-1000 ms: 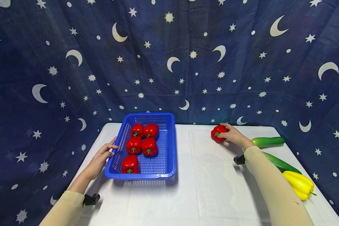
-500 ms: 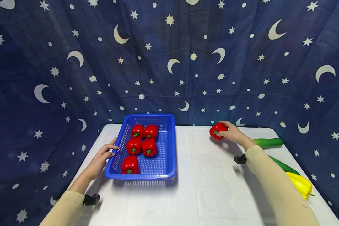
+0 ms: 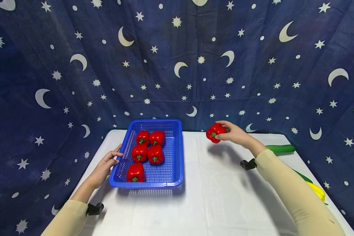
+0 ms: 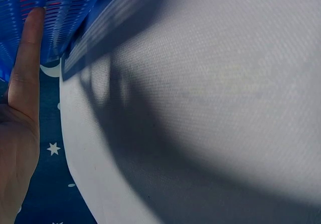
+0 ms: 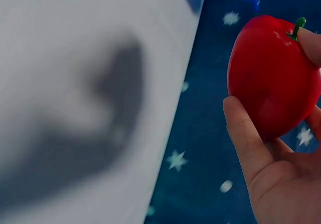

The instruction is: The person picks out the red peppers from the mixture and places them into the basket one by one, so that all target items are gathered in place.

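My right hand [image 3: 235, 133] holds a glossy red bell pepper [image 3: 216, 132] above the far side of the white table, its shadow cast below. In the right wrist view, the thumb lies by the green stem of the pepper [image 5: 273, 78] and other fingers support its underside. My left hand [image 3: 102, 167] grips the left rim of a blue plastic basket [image 3: 181, 157], a fingertip over the edge. In the left wrist view, one straight finger [image 4: 27, 58] lies against the slotted outer wall. Several red bell peppers [image 3: 140, 152] sit inside the basket, mostly on its left.
A green cucumber-like vegetable [image 3: 281, 149] lies at the table's right. Another green one [image 3: 304, 176] and a yellow bell pepper [image 3: 318, 190] are partly hidden behind the right sleeve. A dark blue curtain [image 3: 200, 82] with moons and stars hangs round the white table [image 3: 212, 196].
My right hand has lifted the red bell pepper off the table and carried it left, toward the basket. The left hand and the basket have stayed in place.
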{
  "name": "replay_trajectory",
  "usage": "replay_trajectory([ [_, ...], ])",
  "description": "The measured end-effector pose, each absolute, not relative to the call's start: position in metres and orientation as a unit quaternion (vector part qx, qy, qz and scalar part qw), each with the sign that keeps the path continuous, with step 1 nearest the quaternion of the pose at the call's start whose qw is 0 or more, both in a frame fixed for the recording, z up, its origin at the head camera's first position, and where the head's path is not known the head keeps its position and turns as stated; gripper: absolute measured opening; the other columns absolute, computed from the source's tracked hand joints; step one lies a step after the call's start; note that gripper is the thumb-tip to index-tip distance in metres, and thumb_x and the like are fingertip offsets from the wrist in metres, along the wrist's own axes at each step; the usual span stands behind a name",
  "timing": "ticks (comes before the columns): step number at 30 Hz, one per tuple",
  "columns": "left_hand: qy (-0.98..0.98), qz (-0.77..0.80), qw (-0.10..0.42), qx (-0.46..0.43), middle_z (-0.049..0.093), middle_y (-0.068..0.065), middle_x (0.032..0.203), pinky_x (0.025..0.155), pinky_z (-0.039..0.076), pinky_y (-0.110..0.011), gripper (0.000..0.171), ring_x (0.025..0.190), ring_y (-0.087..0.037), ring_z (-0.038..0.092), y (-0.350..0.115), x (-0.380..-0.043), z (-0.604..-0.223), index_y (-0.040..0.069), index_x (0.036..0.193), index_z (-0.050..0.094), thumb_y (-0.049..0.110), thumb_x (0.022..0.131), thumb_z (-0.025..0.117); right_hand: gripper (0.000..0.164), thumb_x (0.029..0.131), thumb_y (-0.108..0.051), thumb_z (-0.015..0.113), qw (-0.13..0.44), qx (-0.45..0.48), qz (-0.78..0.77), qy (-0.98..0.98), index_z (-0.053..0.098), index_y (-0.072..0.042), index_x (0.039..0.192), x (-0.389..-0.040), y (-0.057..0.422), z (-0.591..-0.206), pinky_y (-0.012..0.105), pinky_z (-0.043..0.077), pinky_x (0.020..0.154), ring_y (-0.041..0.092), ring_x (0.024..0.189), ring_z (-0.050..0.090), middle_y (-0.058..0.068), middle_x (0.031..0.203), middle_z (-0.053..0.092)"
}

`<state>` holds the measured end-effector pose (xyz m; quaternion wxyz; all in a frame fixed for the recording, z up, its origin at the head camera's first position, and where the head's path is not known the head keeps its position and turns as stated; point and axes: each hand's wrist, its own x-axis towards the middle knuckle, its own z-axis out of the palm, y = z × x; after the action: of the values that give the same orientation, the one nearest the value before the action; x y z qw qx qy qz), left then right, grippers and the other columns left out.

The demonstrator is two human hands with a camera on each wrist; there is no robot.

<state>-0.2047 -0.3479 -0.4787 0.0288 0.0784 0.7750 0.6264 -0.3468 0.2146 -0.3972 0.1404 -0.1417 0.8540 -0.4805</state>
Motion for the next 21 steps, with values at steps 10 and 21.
replay_trajectory([
  [10, 0.777, 0.624, 0.026, 0.074, 0.009, -0.003, 0.172, 0.085, 0.056, -0.035, 0.033, 0.153, -0.046, 0.014, -0.347, -0.204, -0.479, -0.002, 0.133, 0.048, 0.004, 0.102, 0.036, 0.076, 0.084, -0.029, 0.084, 0.164, -0.2, -0.484, 0.836, 0.047, -0.029, 0.15, -0.335, 0.178, -0.374, 0.047, 0.053, 0.092, 0.036, 0.123, 0.053, 0.011, 0.145, 0.046],
  [21, 0.769, 0.634, 0.023, 0.084, 0.009, -0.004, 0.172, 0.084, 0.057, -0.036, 0.031, 0.151, -0.047, 0.016, -0.347, -0.204, -0.479, -0.004, 0.131, 0.048, 0.004, 0.103, 0.038, 0.078, 0.081, -0.028, 0.087, 0.197, -0.244, -0.48, 0.819, 0.048, -0.026, 0.149, -0.319, 0.133, -0.352, 0.044, 0.055, 0.09, 0.034, 0.123, 0.056, 0.012, 0.145, 0.048],
])
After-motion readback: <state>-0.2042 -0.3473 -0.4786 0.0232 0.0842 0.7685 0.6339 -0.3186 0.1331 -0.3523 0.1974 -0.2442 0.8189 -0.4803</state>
